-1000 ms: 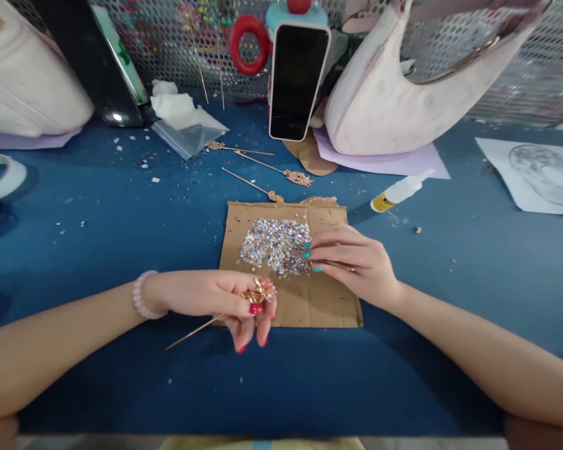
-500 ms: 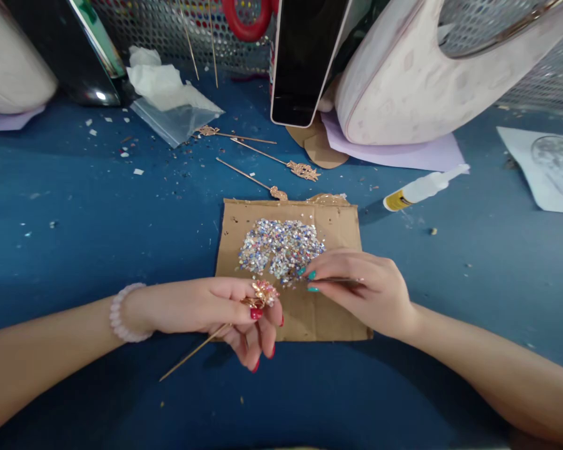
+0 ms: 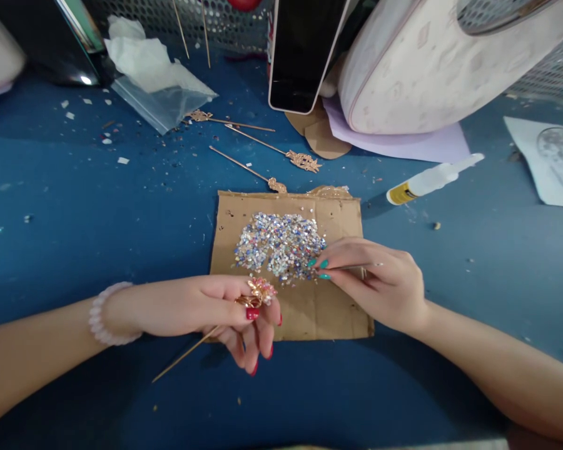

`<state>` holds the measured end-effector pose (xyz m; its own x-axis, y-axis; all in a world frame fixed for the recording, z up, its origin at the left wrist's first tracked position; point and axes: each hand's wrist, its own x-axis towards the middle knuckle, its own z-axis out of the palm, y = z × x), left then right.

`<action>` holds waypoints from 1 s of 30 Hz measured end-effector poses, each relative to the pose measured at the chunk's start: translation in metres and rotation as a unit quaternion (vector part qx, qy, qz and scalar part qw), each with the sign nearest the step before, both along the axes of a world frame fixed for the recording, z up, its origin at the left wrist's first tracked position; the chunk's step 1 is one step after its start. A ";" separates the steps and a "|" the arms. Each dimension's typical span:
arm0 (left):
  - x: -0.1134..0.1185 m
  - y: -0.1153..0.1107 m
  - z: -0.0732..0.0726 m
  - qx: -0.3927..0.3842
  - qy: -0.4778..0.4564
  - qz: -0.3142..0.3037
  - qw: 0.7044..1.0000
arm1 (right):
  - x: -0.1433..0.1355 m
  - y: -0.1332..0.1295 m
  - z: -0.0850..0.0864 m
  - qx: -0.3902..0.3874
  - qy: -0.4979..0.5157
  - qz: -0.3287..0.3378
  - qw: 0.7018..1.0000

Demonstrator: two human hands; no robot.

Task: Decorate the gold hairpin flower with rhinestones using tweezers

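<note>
My left hand (image 3: pixel 225 312) pinches a gold hairpin between thumb and forefinger. Pink and clear stones cover the hairpin's ornate head (image 3: pixel 262 290), and its long thin stem slants down to the left below the wrist. Across from it, my right hand (image 3: pixel 387 281) is closed on slim metal tweezers (image 3: pixel 351 267). Their tips are at the right edge of a heap of small shiny rhinestones (image 3: pixel 281 244); whether they grip a stone is too small to tell. The heap lies on a piece of brown cardboard (image 3: pixel 323 319), under and between both hands.
Behind the cardboard lie several gold hairpins (image 3: pixel 303 161). A glue bottle (image 3: pixel 426 181) lies to the right, near a printed paper (image 3: pixel 558 159). A phone (image 3: pixel 295 56), a pale bag (image 3: pixel 403 75) and a clear plastic bag (image 3: pixel 162 103) line the back.
The view has shifted a little. My right hand with the tweezers has moved slightly right at the heap's edge. My left hand keeps its hold on the hairpin.
</note>
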<state>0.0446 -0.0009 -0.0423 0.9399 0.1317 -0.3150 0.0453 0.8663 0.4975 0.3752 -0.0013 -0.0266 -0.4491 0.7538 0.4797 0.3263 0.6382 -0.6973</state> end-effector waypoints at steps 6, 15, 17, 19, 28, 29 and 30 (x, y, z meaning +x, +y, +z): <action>0.001 0.000 0.003 0.004 0.004 -0.002 1.000 | 0.002 0.000 0.001 -0.005 -0.001 0.036 0.999; 0.001 0.006 0.018 0.008 0.023 -0.016 1.000 | 0.000 -0.002 0.006 0.000 -0.004 0.057 0.998; 0.000 0.006 0.018 0.001 0.023 -0.016 1.000 | 0.000 -0.002 0.008 0.003 -0.012 0.060 0.998; 0.001 0.005 0.018 -0.001 0.024 -0.015 1.000 | -0.001 -0.002 0.008 0.009 -0.017 0.064 0.998; 0.004 0.007 0.019 0.053 0.042 -0.029 0.997 | 0.000 -0.001 0.010 0.005 -0.023 0.086 0.996; 0.003 0.008 0.020 0.074 0.052 -0.042 0.995 | 0.000 -0.001 0.011 0.002 -0.024 0.089 0.996; 0.003 0.009 0.021 0.089 0.059 -0.050 0.993 | 0.000 -0.001 0.012 0.000 -0.026 0.092 0.995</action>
<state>0.0476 0.0080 -0.0217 0.9087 0.1029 -0.4046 0.1948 0.7527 0.6289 0.3752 -0.0027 -0.0149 -0.6034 0.6567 0.4524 0.2397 0.6905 -0.6825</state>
